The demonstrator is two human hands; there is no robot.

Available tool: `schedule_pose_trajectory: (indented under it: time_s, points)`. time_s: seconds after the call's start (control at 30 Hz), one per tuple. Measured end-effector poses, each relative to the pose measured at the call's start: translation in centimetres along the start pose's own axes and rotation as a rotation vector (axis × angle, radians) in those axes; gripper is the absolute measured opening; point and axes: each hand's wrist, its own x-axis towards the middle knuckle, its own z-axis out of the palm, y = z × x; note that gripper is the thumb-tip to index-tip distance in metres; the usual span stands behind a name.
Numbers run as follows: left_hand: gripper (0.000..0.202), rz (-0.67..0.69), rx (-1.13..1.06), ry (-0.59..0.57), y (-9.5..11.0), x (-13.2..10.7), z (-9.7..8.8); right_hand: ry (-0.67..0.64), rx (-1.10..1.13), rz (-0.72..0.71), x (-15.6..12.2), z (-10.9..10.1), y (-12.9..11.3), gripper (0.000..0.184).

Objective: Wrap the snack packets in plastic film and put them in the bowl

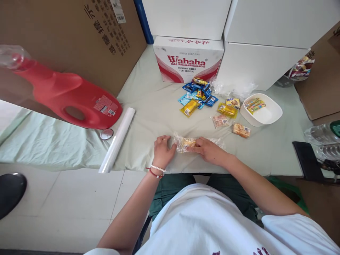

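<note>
A snack wrapped in clear plastic film (186,143) lies on the pale green cloth (148,106) right in front of me. My left hand (162,151) rests at its left end, fingers curled and pressed on the film. From the right, my right hand (209,150) pinches the wrapped snack. A roll of clear film (117,139) lies to the left. Beyond the hands sits a pile of blue and yellow snack packets (198,96), with loose packets (228,110) beside a white bowl (273,115) holding two more.
A big red jug (63,95) lies on its side at the left, a small round lid (106,134) beside it. A Wahaha carton (188,60), white boxes (262,42) and brown cardboard (66,32) stand behind. A dark phone (306,159) and water bottles (324,132) sit far right.
</note>
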Motion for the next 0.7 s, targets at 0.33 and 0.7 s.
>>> schedule_pose_trajectory:
  time_s: [0.33, 0.7]
  points:
    - [0.026, -0.135, -0.617, -0.063, 4.3, -1.8, 0.6, 0.054, 0.009, 0.02, 0.2, 1.2, -0.6, 0.045]
    - [0.052, 0.543, 0.15, -0.114, 5.3, -7.2, 4.7, 0.459, 0.186, 0.532, -5.4, 1.8, -0.1, 0.039]
